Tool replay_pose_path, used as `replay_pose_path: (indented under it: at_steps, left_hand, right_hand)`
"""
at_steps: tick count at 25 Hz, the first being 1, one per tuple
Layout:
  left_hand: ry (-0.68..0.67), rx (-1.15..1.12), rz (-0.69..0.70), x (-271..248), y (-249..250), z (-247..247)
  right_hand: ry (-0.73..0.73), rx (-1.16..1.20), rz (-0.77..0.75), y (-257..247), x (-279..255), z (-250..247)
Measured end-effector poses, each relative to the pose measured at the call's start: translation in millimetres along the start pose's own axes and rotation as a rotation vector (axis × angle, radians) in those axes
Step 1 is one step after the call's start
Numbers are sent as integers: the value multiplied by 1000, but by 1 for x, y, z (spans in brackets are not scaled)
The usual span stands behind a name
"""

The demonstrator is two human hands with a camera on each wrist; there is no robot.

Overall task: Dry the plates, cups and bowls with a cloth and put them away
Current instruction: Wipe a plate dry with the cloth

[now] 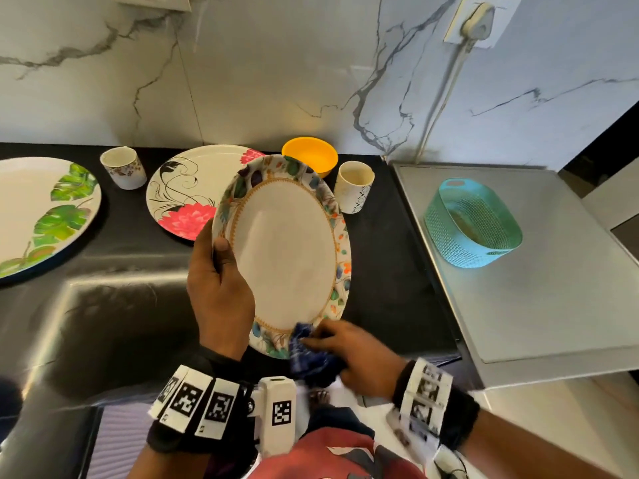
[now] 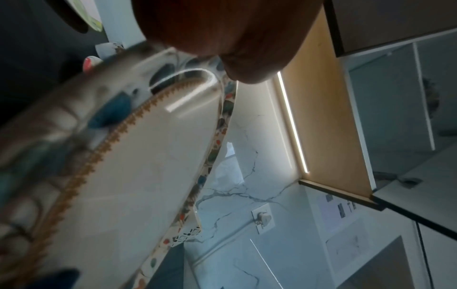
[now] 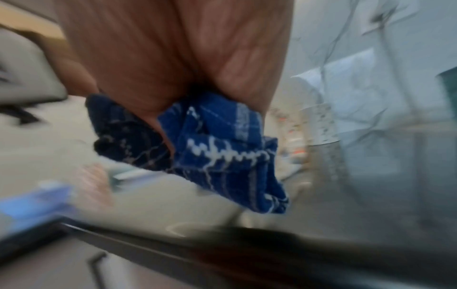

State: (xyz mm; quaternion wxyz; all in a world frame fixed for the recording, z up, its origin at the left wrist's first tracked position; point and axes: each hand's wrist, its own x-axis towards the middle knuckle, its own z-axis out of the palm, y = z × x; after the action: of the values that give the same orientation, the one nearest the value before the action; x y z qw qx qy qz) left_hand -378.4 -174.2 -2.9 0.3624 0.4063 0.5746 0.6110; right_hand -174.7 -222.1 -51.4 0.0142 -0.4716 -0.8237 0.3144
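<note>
Drying step: left hand (image 1: 221, 292) grips floral-rim plate (image 1: 287, 250), tilted above desk (image 1: 387, 271), in front of yellow bowl (image 1: 310, 160). Right hand (image 1: 356, 354) fingers bunch blue cloth (image 1: 311, 357) against plate's near rim. Next, likely: wipe across face, then store.

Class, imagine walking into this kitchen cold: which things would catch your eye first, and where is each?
First, the oval plate at centre, tilted up in the left hand, with the right hand pressing a blue cloth to its near rim. Then the yellow bowl by the wall and the teal basket on the steel surface to the right.
</note>
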Motion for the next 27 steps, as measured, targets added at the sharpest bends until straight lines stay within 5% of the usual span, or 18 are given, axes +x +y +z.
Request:
replay_pose_path:
  at_steps: [4,9,16,23,27]
  left_hand:
    - [13,68,-7,1,1,-8]
    - [-58,122,38,-3,13,1]
    - [-17,157,72,4,16,-1]
    - [-133,222,75,3,27,-5]
    - [-88,200,79,1,24,-12]
  right_hand:
    - [40,-92,-48,9,-6,5]
    - [74,-419,312,73,31,-45]
    - [27,-232,-55,20,-4,4]
    - [119,-631,306,72,45,-53]
    - [88,-495,250,61,41,-44]
